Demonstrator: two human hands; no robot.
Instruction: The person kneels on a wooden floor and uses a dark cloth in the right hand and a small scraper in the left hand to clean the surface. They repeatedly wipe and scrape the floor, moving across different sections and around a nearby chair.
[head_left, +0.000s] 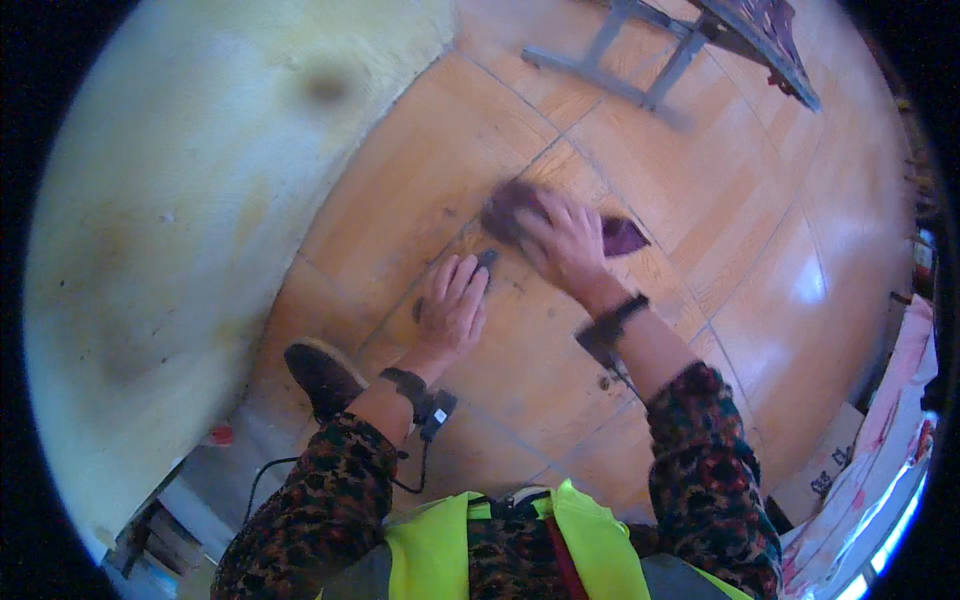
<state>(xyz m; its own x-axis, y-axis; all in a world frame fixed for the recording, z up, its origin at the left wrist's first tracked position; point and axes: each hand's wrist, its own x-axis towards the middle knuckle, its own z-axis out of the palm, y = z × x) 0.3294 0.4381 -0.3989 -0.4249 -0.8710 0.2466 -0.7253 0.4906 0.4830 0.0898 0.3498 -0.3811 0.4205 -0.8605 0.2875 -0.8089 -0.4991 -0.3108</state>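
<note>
My right hand (566, 244) grips a dark maroon cloth (626, 237) low over the tiled floor (525, 360). The cloth's left part is bunched under the fingers and blurred, while a corner sticks out to the right. Beside it, my left hand (452, 311) is curled over a small dark object (487, 259), whose tip shows past the fingers. Most of that object is hidden, so its kind is unclear. Dark specks and smudges lie on the tiles around both hands. Each wrist wears a black strap with a small device on it.
A stained pale wall (225, 187) rises along the left. At the top right stands a metal-framed rack (622, 75) with dark cloth on it. One dark shoe (322, 375) is behind my left hand. A cardboard box (821, 457) and pink-white sheeting (889, 405) line the right side.
</note>
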